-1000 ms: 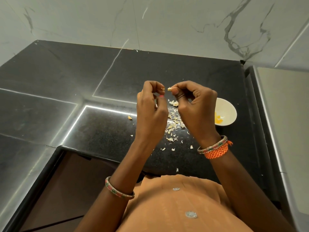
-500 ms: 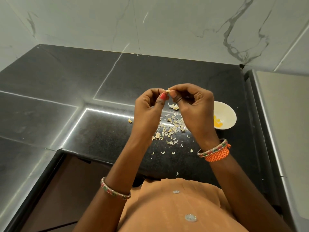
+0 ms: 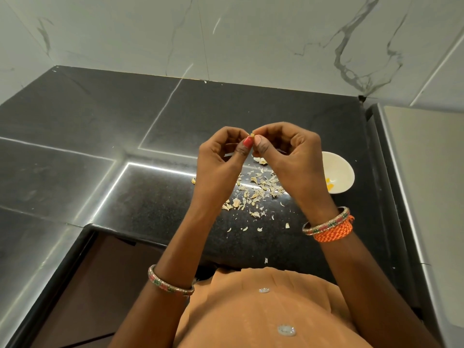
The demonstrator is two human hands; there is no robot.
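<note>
My left hand (image 3: 221,162) and my right hand (image 3: 291,156) are raised above the black counter (image 3: 150,202), fingertips together. Between both thumbs and forefingers they pinch a tiny pale yellowish piece (image 3: 252,134), perhaps a garlic clove; most of it is hidden by the fingers. Below the hands a scatter of pale papery peels (image 3: 258,189) lies on the counter. To the right stands a small white bowl (image 3: 344,172) holding a few yellow pieces (image 3: 330,185).
A marble-patterned wall (image 3: 251,41) rises behind the counter. A grey raised surface (image 3: 426,184) borders the counter on the right. The counter's front edge runs just before my orange garment (image 3: 263,310); a dark recess (image 3: 100,285) opens at lower left.
Both hands have closed in so the thumbs now meet on the small piece. The view has tilted slightly; the peels and bowl look unmoved.
</note>
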